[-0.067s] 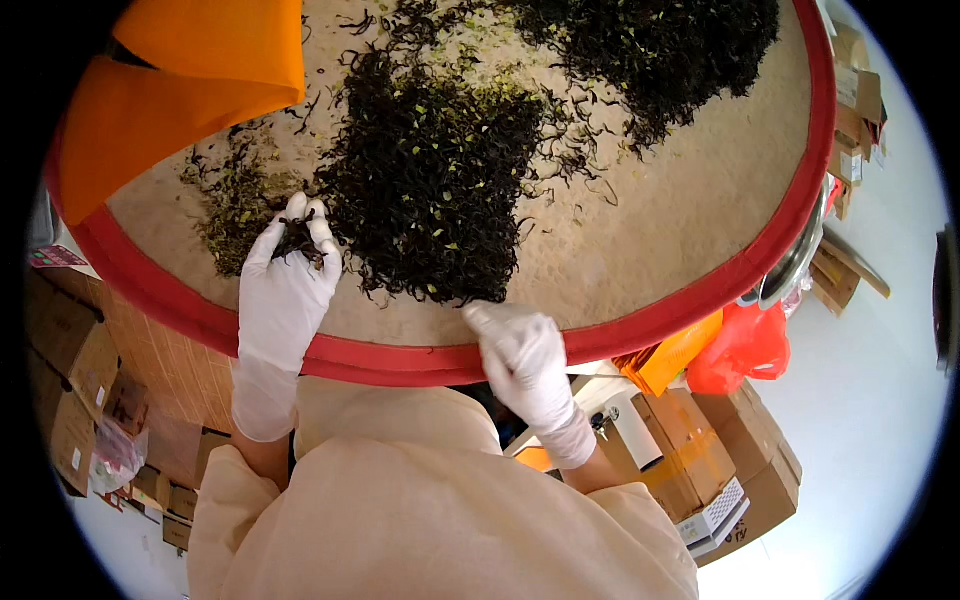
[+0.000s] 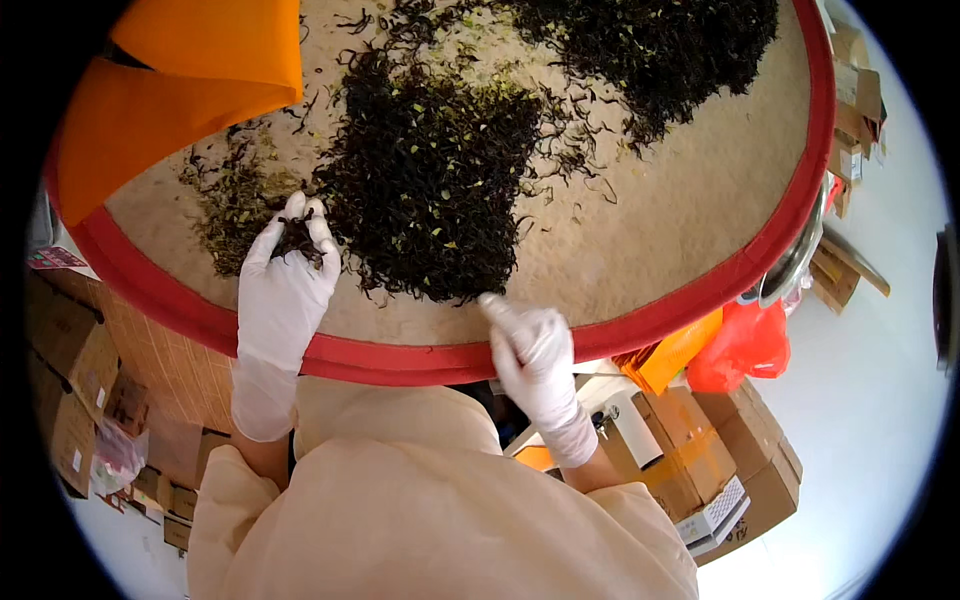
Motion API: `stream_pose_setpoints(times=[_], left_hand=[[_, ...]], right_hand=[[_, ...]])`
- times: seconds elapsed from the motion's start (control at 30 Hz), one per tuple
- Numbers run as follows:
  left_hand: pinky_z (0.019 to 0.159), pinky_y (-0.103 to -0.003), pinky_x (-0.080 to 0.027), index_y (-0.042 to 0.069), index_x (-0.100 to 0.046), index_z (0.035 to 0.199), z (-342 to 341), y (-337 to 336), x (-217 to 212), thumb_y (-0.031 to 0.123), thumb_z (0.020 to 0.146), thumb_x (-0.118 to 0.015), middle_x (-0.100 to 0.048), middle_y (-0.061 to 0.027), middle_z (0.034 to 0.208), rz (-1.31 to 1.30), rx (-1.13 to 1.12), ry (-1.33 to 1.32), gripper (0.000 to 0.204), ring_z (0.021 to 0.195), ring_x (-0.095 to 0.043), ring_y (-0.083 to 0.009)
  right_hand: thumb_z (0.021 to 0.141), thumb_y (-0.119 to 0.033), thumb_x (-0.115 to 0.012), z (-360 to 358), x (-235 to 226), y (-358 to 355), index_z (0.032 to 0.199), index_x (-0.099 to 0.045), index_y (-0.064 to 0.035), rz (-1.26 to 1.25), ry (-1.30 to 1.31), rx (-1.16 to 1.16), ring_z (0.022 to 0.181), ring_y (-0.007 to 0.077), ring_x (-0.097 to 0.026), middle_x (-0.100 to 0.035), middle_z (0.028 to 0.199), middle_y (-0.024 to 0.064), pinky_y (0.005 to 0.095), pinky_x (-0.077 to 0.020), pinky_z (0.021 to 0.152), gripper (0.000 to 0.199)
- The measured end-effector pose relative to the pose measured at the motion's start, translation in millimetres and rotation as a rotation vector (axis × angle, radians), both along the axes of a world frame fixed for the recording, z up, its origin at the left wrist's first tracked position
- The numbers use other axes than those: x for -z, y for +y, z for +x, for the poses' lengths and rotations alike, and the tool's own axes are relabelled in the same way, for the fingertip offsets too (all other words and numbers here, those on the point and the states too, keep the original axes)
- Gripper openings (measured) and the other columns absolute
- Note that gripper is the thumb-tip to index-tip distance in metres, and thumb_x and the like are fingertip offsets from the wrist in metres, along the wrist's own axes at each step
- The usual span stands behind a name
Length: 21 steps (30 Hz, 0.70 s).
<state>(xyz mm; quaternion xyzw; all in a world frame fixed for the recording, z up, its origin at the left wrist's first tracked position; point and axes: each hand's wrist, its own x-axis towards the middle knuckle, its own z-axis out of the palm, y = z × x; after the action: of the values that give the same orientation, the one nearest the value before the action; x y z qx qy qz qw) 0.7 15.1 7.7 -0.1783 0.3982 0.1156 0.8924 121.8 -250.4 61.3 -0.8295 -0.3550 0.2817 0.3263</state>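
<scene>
Gloved in white, your left hand [image 2: 283, 275] lifts a small pinch of dark dried leaves [image 2: 296, 238] just above the big round tray [image 2: 700, 300], fingers curled up and closed around the clump, beside the thin, paler scatter [image 2: 232, 205] at the tray's left. Your right hand [image 2: 530, 345] rests at the red rim nearest you, loosely curled with one finger [image 2: 494, 304] extended toward the lower edge of the main dark pile [image 2: 430, 180]; it looks to hold nothing, though its palm faces away and you cannot be sure. A second dark heap [image 2: 660, 50] lies at the far right of the woven surface, well apart from both hands. To do this picking-over well, judging from the frame, keep each pinch small so that the yellowish bits speckling the dark leaves show up, work from the pile's edge rather than its middle, and keep the sorted scatter clear of the main pile so the two do not mingle. Hold the clump lightly; these twisted leaves look brittle and likely to crumble under pressure. An orange sheet [image 2: 180, 90] covers the tray's upper left, and cardboard boxes [image 2: 740, 460] and a red plastic bag [image 2: 745, 345] sit on the floor below to your right.
</scene>
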Motion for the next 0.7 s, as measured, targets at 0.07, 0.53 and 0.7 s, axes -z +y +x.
stream_pose_setpoints(times=[0.07,0.53,0.7], left_hand=[[0.089,-0.034,-0.048,0.006,-0.06,0.124,1,0,0,0.018,0.101,-0.046,-0.06,-0.0123,0.121,-0.004,0.006,0.0,0.03,0.102,-0.059,-0.0221],[0.092,-0.035,-0.047,0.006,-0.059,0.127,-8,6,3,0.018,0.101,-0.044,-0.059,-0.0124,0.126,0.014,-0.018,-0.027,0.032,0.108,-0.059,-0.0214],[0.092,-0.036,-0.048,0.009,-0.059,0.128,-11,3,5,0.016,0.101,-0.045,-0.06,-0.01,0.125,0.007,-0.014,-0.023,0.032,0.108,-0.059,-0.0208]], right_hand=[[0.076,-0.001,-0.068,-2,-5,0,0.125,-0.058,-0.0056,-0.207,-0.073,0.185,0.099,0.0316,-0.062,-0.065,0.107,0.0133,0.0415,-0.0506,0.083,0.05],[0.064,0.006,-0.071,1,60,63,0.146,-0.036,-0.0125,-0.235,-0.233,0.124,0.119,0.0412,-0.043,-0.035,0.145,0.0195,0.0461,-0.0388,0.102,0.092],[0.066,0.016,-0.059,25,53,58,0.136,-0.051,-0.0105,0.053,-0.075,0.336,0.118,0.0307,-0.05,-0.05,0.128,0.0146,0.0379,-0.04,0.105,0.075]])
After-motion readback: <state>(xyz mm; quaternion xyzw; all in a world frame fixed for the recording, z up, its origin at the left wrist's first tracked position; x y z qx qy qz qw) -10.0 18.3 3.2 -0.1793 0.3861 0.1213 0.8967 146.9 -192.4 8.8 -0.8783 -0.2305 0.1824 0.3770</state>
